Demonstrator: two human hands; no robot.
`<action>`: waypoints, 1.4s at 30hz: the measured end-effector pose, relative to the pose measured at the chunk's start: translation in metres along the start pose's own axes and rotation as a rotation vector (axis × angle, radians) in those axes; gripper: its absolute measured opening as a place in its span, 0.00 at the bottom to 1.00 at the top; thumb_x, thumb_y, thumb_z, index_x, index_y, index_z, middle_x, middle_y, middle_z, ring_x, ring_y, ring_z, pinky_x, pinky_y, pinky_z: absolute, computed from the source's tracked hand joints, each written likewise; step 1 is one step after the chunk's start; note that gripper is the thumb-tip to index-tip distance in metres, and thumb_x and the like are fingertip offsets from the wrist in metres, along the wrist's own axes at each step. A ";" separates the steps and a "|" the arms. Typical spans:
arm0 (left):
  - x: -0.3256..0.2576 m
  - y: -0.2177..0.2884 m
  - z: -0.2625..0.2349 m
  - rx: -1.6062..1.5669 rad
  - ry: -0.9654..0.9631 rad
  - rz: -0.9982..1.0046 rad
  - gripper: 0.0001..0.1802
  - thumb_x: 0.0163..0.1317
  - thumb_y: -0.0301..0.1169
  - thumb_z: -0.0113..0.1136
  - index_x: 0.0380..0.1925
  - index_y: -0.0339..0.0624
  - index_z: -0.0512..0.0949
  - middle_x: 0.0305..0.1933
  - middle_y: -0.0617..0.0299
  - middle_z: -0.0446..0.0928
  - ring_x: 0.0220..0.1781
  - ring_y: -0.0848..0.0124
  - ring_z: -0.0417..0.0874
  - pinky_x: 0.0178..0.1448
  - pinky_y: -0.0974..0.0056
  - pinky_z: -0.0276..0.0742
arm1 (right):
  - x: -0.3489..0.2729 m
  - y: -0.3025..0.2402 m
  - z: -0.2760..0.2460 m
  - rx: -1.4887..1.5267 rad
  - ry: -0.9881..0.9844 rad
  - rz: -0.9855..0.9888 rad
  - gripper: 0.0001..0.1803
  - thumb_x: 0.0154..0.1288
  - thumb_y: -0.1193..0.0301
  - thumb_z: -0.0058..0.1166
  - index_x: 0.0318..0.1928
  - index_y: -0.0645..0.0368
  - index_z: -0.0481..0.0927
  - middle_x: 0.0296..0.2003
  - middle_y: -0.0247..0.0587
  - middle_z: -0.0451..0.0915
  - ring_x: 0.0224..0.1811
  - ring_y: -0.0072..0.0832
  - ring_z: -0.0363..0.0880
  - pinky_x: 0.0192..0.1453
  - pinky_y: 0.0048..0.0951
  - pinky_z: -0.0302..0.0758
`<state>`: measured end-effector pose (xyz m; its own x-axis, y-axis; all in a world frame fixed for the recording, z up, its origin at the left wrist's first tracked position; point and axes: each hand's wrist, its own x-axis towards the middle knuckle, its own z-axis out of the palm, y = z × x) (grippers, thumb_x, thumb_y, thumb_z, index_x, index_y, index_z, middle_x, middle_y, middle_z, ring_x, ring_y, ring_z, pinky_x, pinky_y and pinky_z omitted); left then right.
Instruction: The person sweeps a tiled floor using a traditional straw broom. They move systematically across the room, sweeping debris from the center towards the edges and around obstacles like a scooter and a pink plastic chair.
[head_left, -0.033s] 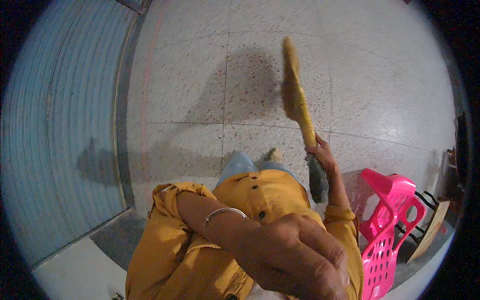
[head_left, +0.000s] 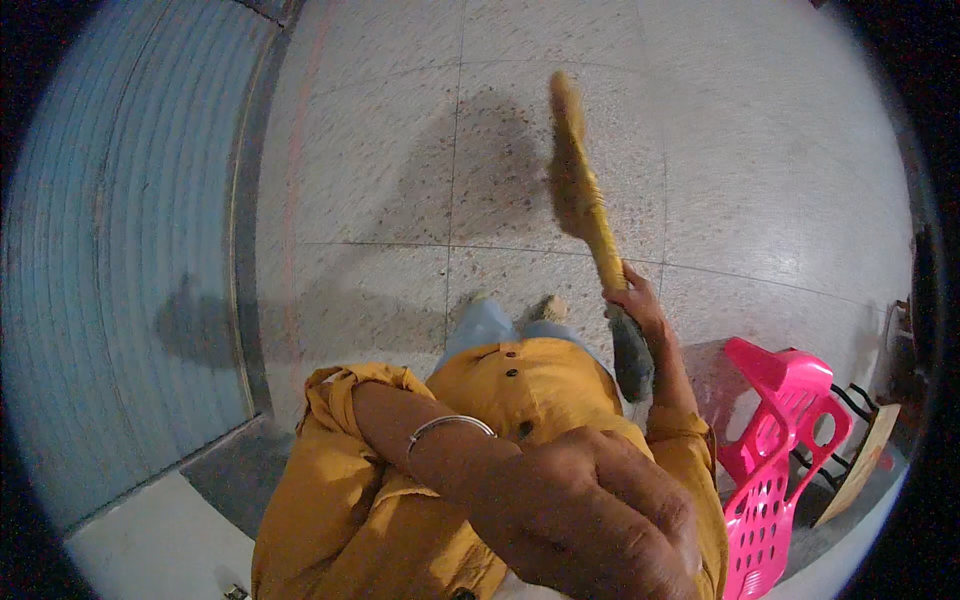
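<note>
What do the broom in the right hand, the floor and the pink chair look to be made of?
Broom: seemingly dried grass or straw, matte yellow, bristles blurred; the dark wrap at the grip by the right hand is unclear. Floor: speckled stone-like tiles, probably terrazzo, slightly glossy, with thin joint lines. Pink chair: moulded plastic, smooth, shiny, with cut-out slots.

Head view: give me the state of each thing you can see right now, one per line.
broom: gripped at its handle, raised, bristle end blurred over the floor.
right hand: closed around the broom handle.
left hand: close to the camera, fingers curled, holds nothing visible.
bangle: on the left wrist.
pink plastic chair: standing at the person's right, nobody on it.
floor: pale speckled tiles, shadowed under the broom.
</note>
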<state>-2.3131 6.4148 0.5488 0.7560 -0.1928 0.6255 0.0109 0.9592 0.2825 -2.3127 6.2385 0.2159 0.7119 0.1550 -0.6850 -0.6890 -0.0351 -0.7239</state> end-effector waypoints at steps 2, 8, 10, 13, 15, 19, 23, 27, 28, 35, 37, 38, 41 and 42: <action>0.008 0.011 0.004 0.032 0.110 -0.010 0.08 0.58 0.26 0.59 0.34 0.31 0.80 0.33 0.54 0.79 0.34 0.67 0.81 0.37 0.67 0.78 | 0.023 -0.001 0.024 0.044 -0.101 0.015 0.33 0.50 0.77 0.60 0.59 0.58 0.67 0.29 0.35 0.77 0.23 0.22 0.74 0.24 0.25 0.73; 0.020 0.030 -0.026 0.075 0.079 -0.101 0.09 0.59 0.31 0.59 0.32 0.34 0.79 0.31 0.59 0.78 0.33 0.68 0.80 0.35 0.67 0.76 | 0.076 -0.041 0.067 -0.063 -0.261 0.085 0.31 0.53 0.71 0.55 0.61 0.55 0.66 0.26 0.35 0.74 0.22 0.23 0.74 0.23 0.26 0.73; 0.031 0.045 -0.038 0.097 0.076 -0.148 0.08 0.60 0.31 0.57 0.31 0.36 0.77 0.29 0.61 0.76 0.31 0.69 0.79 0.33 0.67 0.74 | 0.094 -0.036 0.056 0.014 -0.214 0.122 0.28 0.54 0.69 0.56 0.58 0.55 0.68 0.25 0.35 0.74 0.21 0.24 0.73 0.23 0.25 0.73; 0.053 0.067 -0.067 0.081 0.041 -0.190 0.07 0.61 0.31 0.55 0.31 0.37 0.76 0.28 0.62 0.75 0.29 0.70 0.78 0.31 0.67 0.73 | 0.084 -0.050 0.019 0.119 -0.144 0.114 0.25 0.55 0.68 0.55 0.55 0.55 0.69 0.24 0.36 0.74 0.21 0.25 0.73 0.22 0.27 0.73; 0.067 0.078 -0.084 0.069 0.022 -0.218 0.07 0.62 0.31 0.54 0.31 0.38 0.75 0.27 0.63 0.75 0.27 0.71 0.77 0.30 0.68 0.72 | 0.091 -0.046 -0.014 0.131 -0.038 0.192 0.21 0.56 0.69 0.54 0.52 0.55 0.71 0.23 0.36 0.73 0.20 0.26 0.73 0.21 0.28 0.73; 0.093 0.097 -0.113 0.029 -0.010 -0.256 0.06 0.63 0.30 0.51 0.31 0.40 0.73 0.26 0.64 0.74 0.25 0.72 0.76 0.28 0.68 0.70 | 0.096 -0.068 -0.033 0.177 0.154 0.190 0.17 0.55 0.71 0.55 0.46 0.56 0.71 0.22 0.36 0.72 0.18 0.27 0.74 0.19 0.28 0.72; 0.115 0.113 -0.137 -0.017 -0.023 -0.275 0.05 0.65 0.30 0.48 0.31 0.41 0.71 0.24 0.66 0.73 0.22 0.74 0.75 0.25 0.69 0.68 | 0.120 -0.076 -0.025 0.095 0.291 0.015 0.19 0.51 0.76 0.57 0.46 0.58 0.72 0.22 0.33 0.73 0.20 0.23 0.72 0.21 0.26 0.71; 0.122 0.107 -0.154 -0.094 -0.029 -0.331 0.05 0.66 0.29 0.46 0.31 0.42 0.69 0.22 0.68 0.70 0.19 0.75 0.73 0.23 0.70 0.66 | 0.133 -0.118 0.004 0.026 0.219 0.045 0.26 0.51 0.76 0.57 0.53 0.59 0.70 0.27 0.36 0.75 0.20 0.24 0.74 0.23 0.25 0.72; 0.124 0.103 -0.158 -0.085 -0.033 -0.308 0.05 0.66 0.29 0.46 0.31 0.43 0.68 0.22 0.68 0.70 0.19 0.75 0.72 0.23 0.70 0.66 | 0.133 -0.144 0.017 0.137 0.153 0.097 0.24 0.50 0.77 0.60 0.51 0.62 0.72 0.28 0.35 0.77 0.24 0.23 0.74 0.28 0.24 0.73; 0.164 0.084 -0.179 -0.019 0.000 -0.237 0.15 0.68 0.37 0.44 0.25 0.42 0.67 0.18 0.68 0.69 0.17 0.71 0.71 0.23 0.68 0.70 | 0.225 -0.192 0.054 0.000 -0.169 0.101 0.26 0.53 0.70 0.56 0.54 0.60 0.71 0.32 0.37 0.76 0.30 0.26 0.75 0.34 0.26 0.74; 0.178 0.076 -0.186 0.033 -0.043 -0.252 0.16 0.68 0.39 0.43 0.24 0.42 0.67 0.17 0.67 0.70 0.17 0.69 0.72 0.23 0.66 0.71 | 0.252 -0.202 0.048 0.006 -0.234 0.097 0.25 0.53 0.68 0.56 0.53 0.61 0.71 0.29 0.36 0.76 0.28 0.26 0.75 0.31 0.27 0.74; 0.184 0.071 -0.189 0.040 -0.050 -0.264 0.15 0.67 0.37 0.46 0.23 0.42 0.67 0.18 0.66 0.70 0.16 0.68 0.71 0.23 0.65 0.70 | 0.264 -0.207 0.042 0.012 -0.268 0.092 0.24 0.54 0.67 0.57 0.52 0.61 0.72 0.28 0.36 0.75 0.27 0.26 0.75 0.30 0.27 0.74; 0.205 0.054 -0.194 0.129 -0.074 -0.321 0.14 0.66 0.35 0.50 0.23 0.41 0.68 0.18 0.65 0.71 0.17 0.67 0.73 0.23 0.64 0.70 | 0.276 -0.225 0.003 -0.093 -0.259 0.173 0.25 0.54 0.66 0.58 0.52 0.60 0.71 0.28 0.35 0.76 0.27 0.25 0.75 0.30 0.26 0.74; 0.213 0.047 -0.195 0.167 -0.071 -0.349 0.13 0.65 0.35 0.51 0.24 0.41 0.69 0.19 0.64 0.72 0.18 0.67 0.74 0.24 0.64 0.70 | 0.277 -0.225 -0.015 -0.023 -0.246 0.143 0.25 0.54 0.66 0.58 0.53 0.59 0.71 0.28 0.35 0.76 0.26 0.25 0.75 0.29 0.26 0.74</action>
<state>-2.0242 6.4594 0.5532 0.6786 -0.5206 0.5181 0.1482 0.7880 0.5976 -1.9587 6.2741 0.1876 0.5510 0.3817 -0.7420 -0.7749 -0.0960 -0.6248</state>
